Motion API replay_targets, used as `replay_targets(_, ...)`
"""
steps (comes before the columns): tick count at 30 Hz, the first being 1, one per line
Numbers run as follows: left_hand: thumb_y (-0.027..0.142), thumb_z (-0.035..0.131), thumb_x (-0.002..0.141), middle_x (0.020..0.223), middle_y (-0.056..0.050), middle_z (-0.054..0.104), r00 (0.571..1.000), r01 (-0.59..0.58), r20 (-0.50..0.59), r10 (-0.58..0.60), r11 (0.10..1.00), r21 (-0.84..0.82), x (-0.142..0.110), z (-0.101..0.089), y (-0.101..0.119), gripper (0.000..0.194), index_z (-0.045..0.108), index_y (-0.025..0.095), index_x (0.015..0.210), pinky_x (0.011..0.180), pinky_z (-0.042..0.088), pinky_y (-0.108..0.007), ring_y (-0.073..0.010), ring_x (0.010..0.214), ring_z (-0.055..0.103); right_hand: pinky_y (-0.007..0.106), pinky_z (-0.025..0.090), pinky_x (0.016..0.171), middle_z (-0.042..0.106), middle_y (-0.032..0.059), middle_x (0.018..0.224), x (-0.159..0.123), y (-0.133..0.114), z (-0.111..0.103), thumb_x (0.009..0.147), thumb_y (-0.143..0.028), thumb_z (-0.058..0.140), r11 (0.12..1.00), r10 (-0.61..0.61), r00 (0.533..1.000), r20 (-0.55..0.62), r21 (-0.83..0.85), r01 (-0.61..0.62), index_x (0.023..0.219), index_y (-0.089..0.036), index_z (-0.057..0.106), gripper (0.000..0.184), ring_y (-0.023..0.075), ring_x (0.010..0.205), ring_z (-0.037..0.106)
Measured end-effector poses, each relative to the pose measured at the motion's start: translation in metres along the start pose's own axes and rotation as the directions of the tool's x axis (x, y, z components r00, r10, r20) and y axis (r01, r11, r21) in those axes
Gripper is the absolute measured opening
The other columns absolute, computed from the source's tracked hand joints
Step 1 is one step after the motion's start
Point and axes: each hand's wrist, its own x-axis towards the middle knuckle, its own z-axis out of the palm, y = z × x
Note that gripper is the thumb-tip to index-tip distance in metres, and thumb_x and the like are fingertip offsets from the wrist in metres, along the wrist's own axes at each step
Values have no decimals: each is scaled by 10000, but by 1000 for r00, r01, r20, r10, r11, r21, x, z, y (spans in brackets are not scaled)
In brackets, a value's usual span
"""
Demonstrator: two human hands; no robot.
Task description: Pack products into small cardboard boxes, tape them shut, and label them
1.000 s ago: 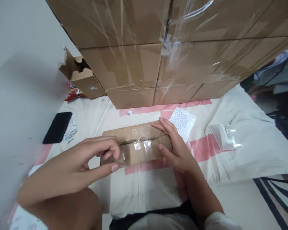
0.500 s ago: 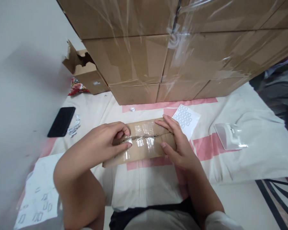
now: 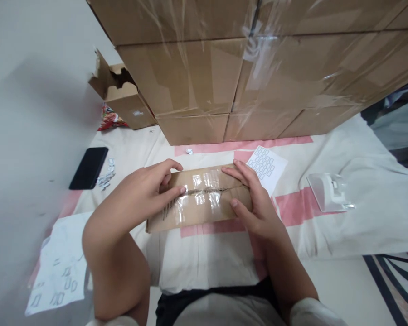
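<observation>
A small brown cardboard box [image 3: 200, 213] lies in front of me, a ragged seam running along its top. Several short strips of clear tape [image 3: 211, 183] cross that seam. My left hand [image 3: 156, 188] grips the box's left part, its thumb on the tape near the seam and its index finger bent over the far edge; the other fingers are partly hidden. Around the right end, my right hand [image 3: 253, 199] holds the box with thumb on top and fingers towards the far edge. To the right, apart from both hands, stands a white tape dispenser [image 3: 328, 192].
Large plastic-wrapped cartons [image 3: 197, 77] form a wall behind. An opened box [image 3: 129, 104] and a red packet [image 3: 110, 117] stand back left. A black phone [image 3: 89, 167], paper scraps [image 3: 107, 174], a drawn-on sheet [image 3: 59, 267] and a printed sheet [image 3: 270, 165] lie around.
My left thumb has slid up onto the seam and the index finger has straightened towards the far edge, uncovering dark marks on the box. My right hand stays in place; the view shifts slightly.
</observation>
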Motion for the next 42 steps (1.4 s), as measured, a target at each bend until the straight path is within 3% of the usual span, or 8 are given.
replay_targets(4, 536, 526, 952, 726, 37, 545, 1000, 22, -9, -21, 1000, 23, 1, 1, -1, 312, 562, 304, 1158, 596, 369, -292, -177, 671, 551, 636, 287, 1257, 502, 53, 1577, 0, 0, 0, 977, -274, 566, 1000, 0, 1000, 0, 14, 0, 1630, -364, 230, 740, 339, 1517, 403)
replay_targets(12, 649, 759, 744, 889, 14, 596, 996, -75, 40, 73, 996, 50, -3, -2, -7, 624, 560, 311, 1230, 624, 427, -297, -191, 740, 590, 637, 281, 1260, 515, 52, 1564, 0, -1, 1, 979, -293, 573, 1000, 11, 1000, -4, 22, -10, 1625, -367, 246, 728, 339, 1510, 412)
replay_targets(19, 594, 541, 944, 754, 34, 558, 1000, 13, -1, -13, 1000, 2, 3, 1, 1, 340, 589, 319, 1137, 585, 372, -285, -171, 678, 551, 635, 272, 1262, 539, 47, 1546, 0, -2, 1, 989, -325, 574, 1000, 22, 1000, -20, 11, -22, 1613, -379, 273, 695, 336, 1495, 434)
replay_targets(23, 542, 515, 960, 729, 38, 544, 1000, 30, -10, -30, 999, 14, 5, 1, 0, 287, 595, 325, 1129, 591, 377, -288, -170, 678, 552, 629, 280, 1257, 550, 63, 1538, -1, -2, 2, 990, -331, 572, 1000, 26, 999, -25, 7, -26, 1613, -344, 273, 690, 336, 1492, 434)
replay_targets(32, 666, 739, 758, 934, 8, 623, 992, -94, 88, 90, 995, 36, -2, -5, -9, 614, 568, 303, 1224, 660, 452, -310, -195, 774, 599, 613, 258, 1262, 569, 51, 1516, -1, -1, 5, 977, -328, 597, 999, 34, 998, -51, 42, -31, 1597, -363, 305, 686, 320, 1471, 453)
replay_targets(36, 725, 768, 691, 968, -11, 647, 990, -123, 69, 120, 992, 39, -4, -3, -9, 709, 594, 288, 1220, 669, 461, -328, -215, 789, 617, 582, 309, 1251, 524, 65, 1549, -4, 1, 10, 970, -473, 584, 991, 56, 989, -137, 132, -38, 1564, -338, 374, 644, 322, 1480, 437)
replay_targets(39, 743, 751, 698, 962, -19, 656, 991, -131, 20, 130, 990, 48, -6, -1, -7, 696, 606, 292, 1208, 661, 459, -334, -228, 797, 620, 585, 354, 1220, 486, 70, 1559, -4, 17, 7, 1013, -529, 450, 973, 221, 908, -355, 149, -179, 1485, -331, 465, 512, 307, 1482, 426)
replay_targets(42, 736, 741, 715, 932, -19, 657, 992, -129, 7, 129, 990, 50, -8, -1, -3, 638, 608, 288, 1148, 622, 434, -327, -219, 749, 600, 693, 205, 1236, 491, 137, 1514, -2, 52, -10, 936, -550, 577, 899, 336, 718, -609, -20, -438, 1430, -264, 514, 574, 366, 1503, 333)
